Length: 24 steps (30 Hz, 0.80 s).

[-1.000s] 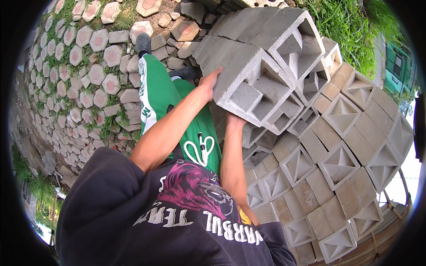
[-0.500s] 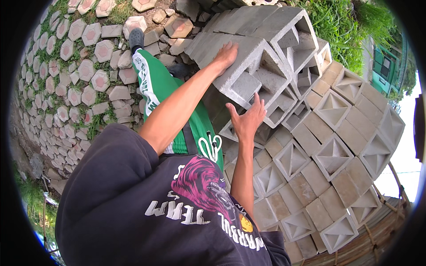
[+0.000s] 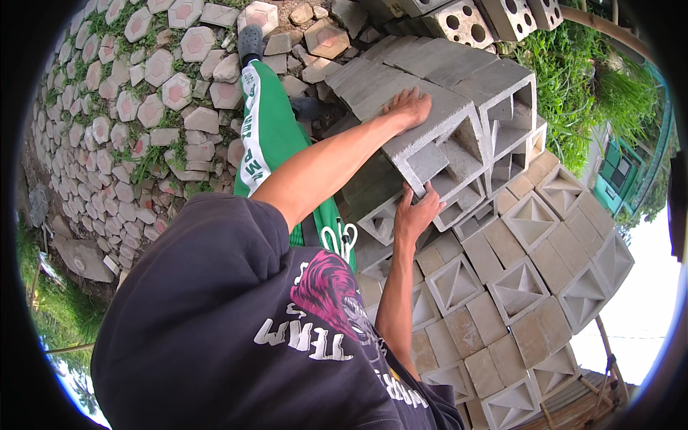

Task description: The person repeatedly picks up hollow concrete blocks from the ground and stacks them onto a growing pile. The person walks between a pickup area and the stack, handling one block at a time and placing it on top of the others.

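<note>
The left hand (image 3: 410,109) lies spread on the grey block (image 3: 444,111), stacked above and beside similar blocks (image 3: 494,75), while the right hand (image 3: 420,213) is at its lower front corner, pinching or not I cannot tell, so even pressure with fingertips clear of those neighbours should steady it.

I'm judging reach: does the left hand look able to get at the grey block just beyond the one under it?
Probably yes: the left hand lies on the nearer grey block, and the grey block beyond has a bare upper face, with nothing visible between.
</note>
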Tool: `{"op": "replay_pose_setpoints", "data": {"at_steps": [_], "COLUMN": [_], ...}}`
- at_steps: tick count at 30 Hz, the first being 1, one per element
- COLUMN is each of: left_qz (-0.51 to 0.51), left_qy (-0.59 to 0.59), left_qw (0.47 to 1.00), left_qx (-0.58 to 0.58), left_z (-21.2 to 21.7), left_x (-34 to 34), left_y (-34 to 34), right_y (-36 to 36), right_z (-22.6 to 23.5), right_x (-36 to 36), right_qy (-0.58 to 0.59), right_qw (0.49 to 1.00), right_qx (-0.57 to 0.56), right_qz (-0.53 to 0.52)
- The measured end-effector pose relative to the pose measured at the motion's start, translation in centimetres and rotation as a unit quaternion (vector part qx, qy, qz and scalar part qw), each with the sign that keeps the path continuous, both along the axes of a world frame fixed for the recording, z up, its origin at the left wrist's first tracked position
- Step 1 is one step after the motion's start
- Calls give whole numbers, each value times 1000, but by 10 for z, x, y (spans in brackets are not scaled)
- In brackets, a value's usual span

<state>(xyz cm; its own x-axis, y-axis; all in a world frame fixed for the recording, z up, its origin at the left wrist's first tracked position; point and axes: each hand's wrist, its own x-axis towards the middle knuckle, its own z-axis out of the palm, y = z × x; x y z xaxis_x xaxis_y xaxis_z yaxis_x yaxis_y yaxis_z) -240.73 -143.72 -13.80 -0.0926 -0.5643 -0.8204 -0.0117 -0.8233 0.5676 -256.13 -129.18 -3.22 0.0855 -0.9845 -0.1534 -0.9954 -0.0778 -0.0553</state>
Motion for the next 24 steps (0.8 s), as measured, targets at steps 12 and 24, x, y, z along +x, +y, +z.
{"op": "replay_pose_setpoints", "data": {"at_steps": [12, 24], "left_qz": [-119, -91], "left_qy": [-38, -66], "left_qw": [991, 980], "left_qx": [-41, -164], "left_z": [11, 35], "left_x": [36, 336], "left_y": [61, 106], "right_y": [9, -10], "right_z": [-4, -27], "right_x": [14, 323], "right_qy": [58, -452], "right_qw": [997, 764], "right_qx": [36, 385], "right_qz": [-27, -254]}}
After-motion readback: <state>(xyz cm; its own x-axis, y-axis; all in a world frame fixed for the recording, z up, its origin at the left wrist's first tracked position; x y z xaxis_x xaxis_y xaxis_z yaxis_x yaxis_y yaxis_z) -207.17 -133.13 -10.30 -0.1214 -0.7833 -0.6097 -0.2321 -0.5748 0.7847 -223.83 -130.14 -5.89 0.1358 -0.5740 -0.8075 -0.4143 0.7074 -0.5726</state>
